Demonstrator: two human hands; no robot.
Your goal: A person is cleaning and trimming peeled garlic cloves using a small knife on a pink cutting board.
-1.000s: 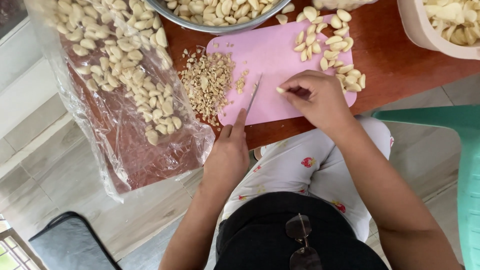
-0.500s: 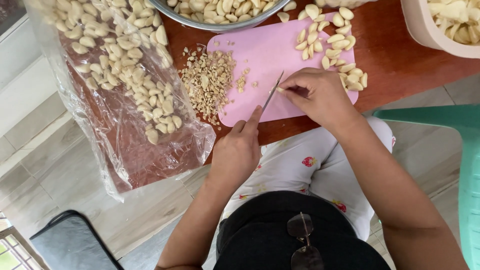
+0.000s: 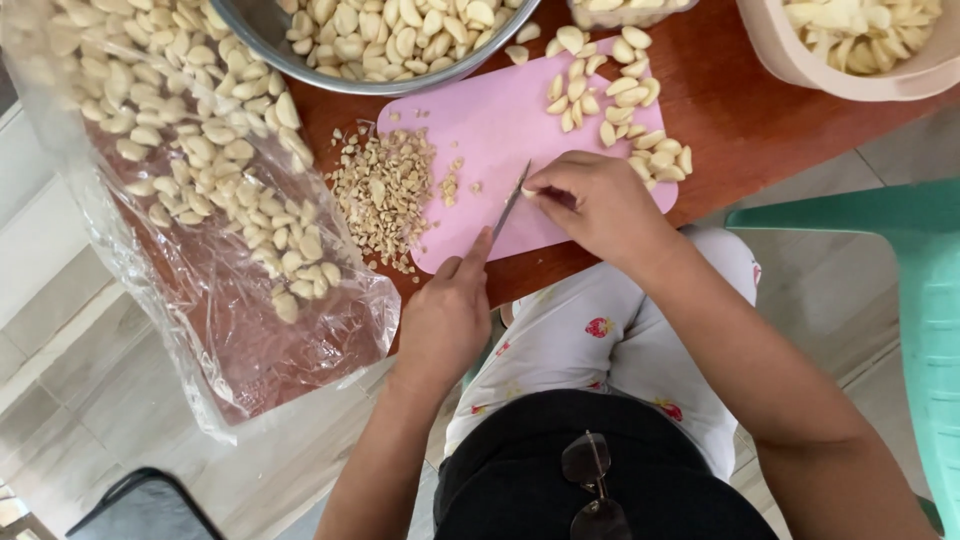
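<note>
Garlic trimming under way, with much left to cut

The left hand [image 3: 445, 320] has its grip closed round the handle of a small knife [image 3: 510, 205], the forefinger lying along the back of the blade, whose tip points up and to the right over the pink cutting board [image 3: 490, 120]. The right hand [image 3: 600, 205] pinches a single peeled garlic clove [image 3: 527, 190] between its fingertips, narrow and tight, right at the blade's edge and low over the middle of the board.

By the look of it, a fair amount of work is done: a heap of small cut bits [image 3: 385, 190] lies on the left end of the board, spilling slightly onto the dark red worktop [image 3: 740, 110]. A few loose crumbs sit between that heap and the knife.

What is left seems far greater. A cluster of whole cloves [image 3: 615, 95] waits on the board's upper right, just beside the right hand. A metal bowl [image 3: 262, 35] at the top edge is full of peeled cloves, and a clear plastic bag [image 3: 200, 230] draped over the worktop's left edge holds many more. A beige tub [image 3: 860, 70] at upper right also holds pale pieces, though I cannot tell whether those are finished or still to be handled. A green plastic chair [image 3: 900, 280] stands at the right
</note>
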